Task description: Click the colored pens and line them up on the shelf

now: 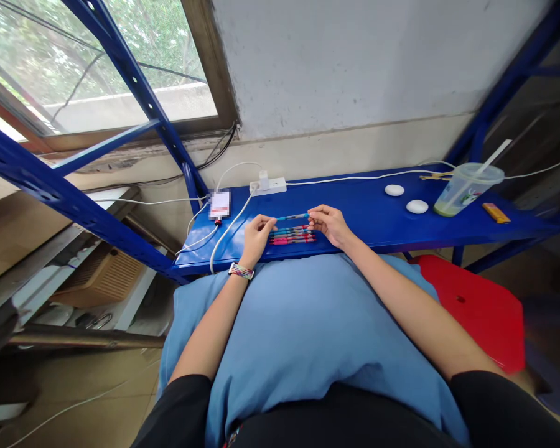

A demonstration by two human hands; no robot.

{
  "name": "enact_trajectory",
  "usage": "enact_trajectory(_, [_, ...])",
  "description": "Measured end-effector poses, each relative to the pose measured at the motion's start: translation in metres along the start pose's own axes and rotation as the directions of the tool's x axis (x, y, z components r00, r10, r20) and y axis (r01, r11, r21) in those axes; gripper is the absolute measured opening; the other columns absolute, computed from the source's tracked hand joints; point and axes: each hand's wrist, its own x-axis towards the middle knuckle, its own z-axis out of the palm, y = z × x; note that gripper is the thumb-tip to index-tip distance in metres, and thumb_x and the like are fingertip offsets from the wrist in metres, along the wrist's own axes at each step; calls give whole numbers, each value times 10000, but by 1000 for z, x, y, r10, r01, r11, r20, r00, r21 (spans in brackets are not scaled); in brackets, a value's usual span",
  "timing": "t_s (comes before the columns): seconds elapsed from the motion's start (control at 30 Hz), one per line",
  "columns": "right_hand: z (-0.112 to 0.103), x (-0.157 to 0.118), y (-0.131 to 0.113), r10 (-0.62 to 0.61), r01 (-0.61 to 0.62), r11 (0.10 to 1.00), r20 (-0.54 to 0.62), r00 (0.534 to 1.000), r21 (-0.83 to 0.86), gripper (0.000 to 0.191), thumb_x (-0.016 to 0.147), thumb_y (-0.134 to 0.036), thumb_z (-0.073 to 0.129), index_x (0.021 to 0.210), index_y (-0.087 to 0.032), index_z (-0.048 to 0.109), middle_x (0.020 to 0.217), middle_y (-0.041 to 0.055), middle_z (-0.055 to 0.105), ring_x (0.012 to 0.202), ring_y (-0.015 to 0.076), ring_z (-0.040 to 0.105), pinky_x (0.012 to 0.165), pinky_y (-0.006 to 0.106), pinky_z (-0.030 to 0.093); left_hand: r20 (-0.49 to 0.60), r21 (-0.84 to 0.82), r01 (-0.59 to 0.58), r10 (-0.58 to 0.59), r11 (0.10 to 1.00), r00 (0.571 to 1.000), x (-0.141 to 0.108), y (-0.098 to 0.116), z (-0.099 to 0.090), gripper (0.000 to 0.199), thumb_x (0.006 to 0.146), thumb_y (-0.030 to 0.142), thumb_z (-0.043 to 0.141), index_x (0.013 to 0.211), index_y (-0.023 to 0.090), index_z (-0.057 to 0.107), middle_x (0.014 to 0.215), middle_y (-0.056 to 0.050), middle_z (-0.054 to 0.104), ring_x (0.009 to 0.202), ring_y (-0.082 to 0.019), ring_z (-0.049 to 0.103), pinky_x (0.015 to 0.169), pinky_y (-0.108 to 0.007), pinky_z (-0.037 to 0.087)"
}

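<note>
A slim blue pen (pixel 293 217) with a clear middle is stretched level between my two hands, over the blue shelf top. My left hand (pixel 257 236) pinches its left end between thumb and fingers. At its right end, my right hand (pixel 329 224) grips the tip in the same way. Just below the held pen, several pens (pixel 292 235) lie side by side in a row, blue ones farther off and red or pink ones nearer me. My fingers hide parts of the row's ends.
A white power strip (pixel 274 185) with cables sits by the wall, near a small white-faced device (pixel 220 204). To the right are two white oval objects (pixel 417 206), a plastic cup (pixel 466 190) with a straw and an orange packet (pixel 496 213). A red stool (pixel 476 311) stands below.
</note>
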Motion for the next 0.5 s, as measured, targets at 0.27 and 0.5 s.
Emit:
enact_trajectory(0.27, [-11,6,-10,52,-46,994,-61,997,97,249,671,-264,951,799,-206,746,692,0,717,583,113,633,530,219,591,-73,-17,-2,1,1000,997,4,-11,-2,301,960,510,775,918,213,795,805,-35,769,782,-182,722,754,-304,568])
enact_trajectory(0.5, [-16,11,-9,134,-104,974,-145,980,202,215,714,-239,897,789,-218,696,648,-17,680,526,92,562,443,195,487,-89,-87,27,-35,996,995,5,-16,-2,256,932,390,776,1115,215,818,967,-72,812,941,-221,770,806,-330,606])
